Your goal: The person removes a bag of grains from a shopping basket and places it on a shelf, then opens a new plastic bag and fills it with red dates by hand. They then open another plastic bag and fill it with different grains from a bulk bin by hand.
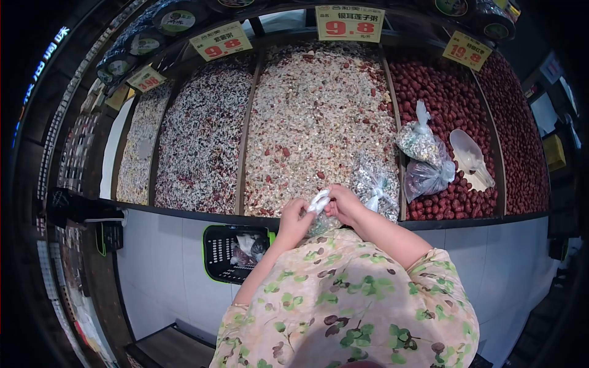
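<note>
My left hand (294, 218) and my right hand (343, 203) are together at the front edge of the mixed grain bin (307, 129). Between them is the twisted white neck of a clear plastic bag (322, 226), and the fingers of both hands are closed on it. Much of the bag's body is hidden behind my hands and my shirt. Just right of my right hand, a tied bag of grains (375, 184) rests on the loose mix.
Two more filled bags (423, 150) and a clear scoop (467, 152) lie on the red dates (454, 86). Dark mixed grains (199, 135) fill the bin to the left. A black basket (222, 254) with bags stands on the floor. Price signs (350, 24) line the back.
</note>
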Motion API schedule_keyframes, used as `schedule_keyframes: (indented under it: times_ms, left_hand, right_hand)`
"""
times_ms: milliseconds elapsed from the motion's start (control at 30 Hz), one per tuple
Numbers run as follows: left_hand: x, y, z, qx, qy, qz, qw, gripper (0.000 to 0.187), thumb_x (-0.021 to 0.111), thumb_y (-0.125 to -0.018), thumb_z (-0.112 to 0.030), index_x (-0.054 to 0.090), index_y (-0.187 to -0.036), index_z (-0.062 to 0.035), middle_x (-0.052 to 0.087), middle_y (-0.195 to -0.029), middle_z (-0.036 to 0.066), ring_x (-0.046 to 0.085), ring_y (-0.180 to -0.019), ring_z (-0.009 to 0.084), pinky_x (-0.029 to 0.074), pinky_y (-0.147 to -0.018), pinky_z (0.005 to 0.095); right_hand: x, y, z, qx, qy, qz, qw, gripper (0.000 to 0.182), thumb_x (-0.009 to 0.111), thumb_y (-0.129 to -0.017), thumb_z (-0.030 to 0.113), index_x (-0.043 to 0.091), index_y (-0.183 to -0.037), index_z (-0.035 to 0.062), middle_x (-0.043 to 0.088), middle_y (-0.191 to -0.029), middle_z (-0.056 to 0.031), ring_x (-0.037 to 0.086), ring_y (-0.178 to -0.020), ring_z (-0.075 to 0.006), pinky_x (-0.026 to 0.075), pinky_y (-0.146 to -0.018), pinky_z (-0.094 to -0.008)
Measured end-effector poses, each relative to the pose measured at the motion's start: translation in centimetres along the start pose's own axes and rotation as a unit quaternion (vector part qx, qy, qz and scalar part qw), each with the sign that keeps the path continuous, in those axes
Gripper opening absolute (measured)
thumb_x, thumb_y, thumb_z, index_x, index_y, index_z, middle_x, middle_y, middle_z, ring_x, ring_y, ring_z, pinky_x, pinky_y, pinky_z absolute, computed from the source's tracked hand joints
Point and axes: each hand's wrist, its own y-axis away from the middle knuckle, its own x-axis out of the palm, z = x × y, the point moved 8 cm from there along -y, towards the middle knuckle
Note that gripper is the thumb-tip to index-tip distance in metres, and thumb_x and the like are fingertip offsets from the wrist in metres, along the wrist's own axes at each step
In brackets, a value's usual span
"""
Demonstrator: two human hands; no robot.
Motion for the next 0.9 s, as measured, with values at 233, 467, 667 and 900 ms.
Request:
schedule_keyframes:
  times_ms: [233,467,667,900]
  left_hand:
    - [1.0,0.3,2.9,-0.126,0.146,0.023,0.981,0.015,0.066,-0.073,-0.011,0.054,-0.075,-0.0032,0.054,-0.069,0.003,0.048,-0.063,0.011,0.038,-0.057,0.0276]
    - [0.1,0.1,4.1,-0.184,0.343,0.013,0.921,0.003,0.059,-0.08,-0.006,0.057,-0.081,-0.0044,0.062,-0.085,0.005,0.052,-0.076,0.0082,0.039,-0.073,0.0227]
    - [0.4,-0.2,0.8,-0.078,0.066,0.066,0.993,0.024,0.065,-0.075,-0.016,0.058,-0.093,-0.0008,0.06,-0.102,0.015,0.059,-0.092,0.0231,0.044,-0.082,0.0307]
    - [1.2,-0.3,-0.1,-0.012,-0.128,0.054,0.99,0.033,0.069,-0.067,-0.016,0.06,-0.096,-0.0024,0.06,-0.095,0.017,0.057,-0.086,0.0333,0.045,-0.075,0.0406]
  right_hand:
    - [0.3,0.9,-0.5,0.028,-0.176,0.033,0.984,0.016,0.04,-0.084,0.009,0.051,-0.093,0.0028,0.058,-0.078,-0.01,0.054,-0.06,-0.0151,0.047,-0.055,-0.0282]
    - [2.3,4.4,3.4,-0.034,-0.202,0.223,0.953,0.027,0.046,-0.08,0.006,0.047,-0.107,0.0048,0.059,-0.09,-0.0101,0.057,-0.063,-0.0173,0.049,-0.058,-0.029]
    - [4.6,7.3,3.7,-0.045,-0.077,0.274,0.958,0.029,0.055,-0.079,0.003,0.046,-0.107,0.0038,0.059,-0.093,-0.0097,0.06,-0.065,-0.0179,0.052,-0.059,-0.0283]
    - [6.2,8.4,7.3,-0.128,-0.023,0.268,0.954,0.041,0.059,-0.081,0.012,0.04,-0.117,0.0056,0.051,-0.114,-0.0188,0.063,-0.076,-0.0229,0.053,-0.064,-0.0304]
